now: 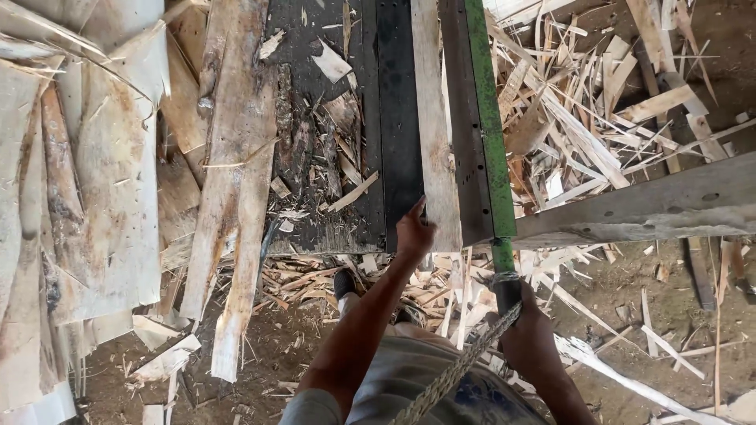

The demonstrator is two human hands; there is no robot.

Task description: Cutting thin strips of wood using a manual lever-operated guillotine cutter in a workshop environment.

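while my left hand [413, 233] presses flat on the near end of a pale wooden strip [435, 134], i see its fingers spread loosely and pointing away from me, closed on nothing, just resting on the wood. that strip lies lengthwise on a dark machine bed [398, 118], running straight ahead from my fingertips toward the top of the view. just to the right of the strip, touching or nearly touching it, stands a long green blade arm [488, 118], which narrows at the near end into a dark handle [506, 287]. my right hand [526, 334] is wrapped tight around that handle, fist closed, below and to the right of my left hand. a braided rope [465, 366] is tied around the handle just above my fist and slants down toward my body. to the left of my left hand lie broad sheets of veneer [102, 181] and rough bark slabs [236, 157]. beyond and to the right of my right fist lies a heap of thin offcut slivers [583, 118], with a grey plank [654, 208] crossing over it. below my left wrist i see one dark shoe [344, 282] on the littered dirt.
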